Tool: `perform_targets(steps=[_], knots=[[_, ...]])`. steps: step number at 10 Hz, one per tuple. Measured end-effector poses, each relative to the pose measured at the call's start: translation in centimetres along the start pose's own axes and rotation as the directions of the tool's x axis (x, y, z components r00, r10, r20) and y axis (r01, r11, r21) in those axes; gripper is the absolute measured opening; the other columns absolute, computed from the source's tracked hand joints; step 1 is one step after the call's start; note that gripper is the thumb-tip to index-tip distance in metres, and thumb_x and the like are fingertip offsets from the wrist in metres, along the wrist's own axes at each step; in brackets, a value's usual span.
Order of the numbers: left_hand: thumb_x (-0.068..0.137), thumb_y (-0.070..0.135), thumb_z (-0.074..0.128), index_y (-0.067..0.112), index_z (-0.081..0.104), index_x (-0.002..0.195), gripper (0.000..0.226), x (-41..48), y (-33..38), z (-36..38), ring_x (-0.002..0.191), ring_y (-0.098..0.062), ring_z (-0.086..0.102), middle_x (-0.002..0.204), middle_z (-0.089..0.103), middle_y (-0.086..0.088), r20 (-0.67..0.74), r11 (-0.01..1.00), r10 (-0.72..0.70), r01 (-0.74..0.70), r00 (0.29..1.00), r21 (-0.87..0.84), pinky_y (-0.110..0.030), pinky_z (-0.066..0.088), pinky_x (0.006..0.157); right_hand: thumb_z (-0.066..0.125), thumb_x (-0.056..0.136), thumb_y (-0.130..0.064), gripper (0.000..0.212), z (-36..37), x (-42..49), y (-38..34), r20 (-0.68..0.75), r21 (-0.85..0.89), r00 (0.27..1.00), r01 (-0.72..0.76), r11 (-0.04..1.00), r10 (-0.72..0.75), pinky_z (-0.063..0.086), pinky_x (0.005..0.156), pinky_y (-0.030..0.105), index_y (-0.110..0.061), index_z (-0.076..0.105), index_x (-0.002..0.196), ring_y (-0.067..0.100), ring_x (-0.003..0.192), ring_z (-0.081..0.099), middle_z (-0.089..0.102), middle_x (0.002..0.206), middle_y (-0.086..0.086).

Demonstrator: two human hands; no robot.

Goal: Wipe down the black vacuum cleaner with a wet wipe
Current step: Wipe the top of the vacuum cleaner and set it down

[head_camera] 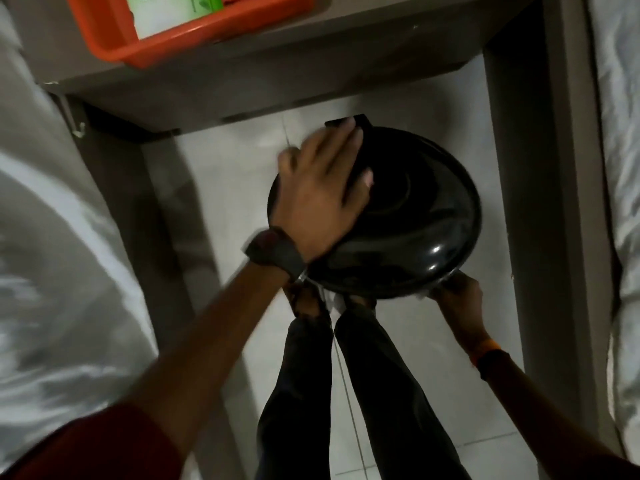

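Note:
The black vacuum cleaner is a round, glossy disc, tilted and held above the tiled floor. My left hand, with a dark watch on its wrist, lies flat on the disc's upper left side, fingers spread. A pale, blurred wet wipe shows at the edge of those fingers, pressed against the shell. My right hand grips the disc's lower right rim from below. A bit of white shows at that rim; I cannot tell what it is.
A grey-brown table stands ahead with an orange tray holding a green and white packet. Beds with pale sheets flank the narrow floor on the left and the right. My legs and feet are under the vacuum.

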State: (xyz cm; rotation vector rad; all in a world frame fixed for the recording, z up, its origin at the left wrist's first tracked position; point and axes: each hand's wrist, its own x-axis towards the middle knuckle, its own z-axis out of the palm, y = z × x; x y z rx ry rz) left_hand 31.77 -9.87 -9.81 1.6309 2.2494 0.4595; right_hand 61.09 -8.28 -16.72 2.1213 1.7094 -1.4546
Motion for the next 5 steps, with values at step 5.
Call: perform_targets(steps=[5], knots=[[0.102, 0.052, 0.023, 0.022, 0.033, 0.148, 0.055, 9.4, -5.5, -10.6, 0.147, -0.025, 0.024, 0.158, 0.032, -0.001, -0.093, 0.984, -0.074, 0.088, 0.993, 0.156, -0.047, 0.019, 0.117, 0.047, 0.104, -0.017, 0.032, 7.9, 6.0, -13.2, 0.355, -0.587, 0.870, 0.493, 0.642, -0.343, 0.055, 0.094, 0.040, -0.016, 0.063, 0.132, 0.031, 0.112, 0.069, 0.071, 0.122, 0.013]])
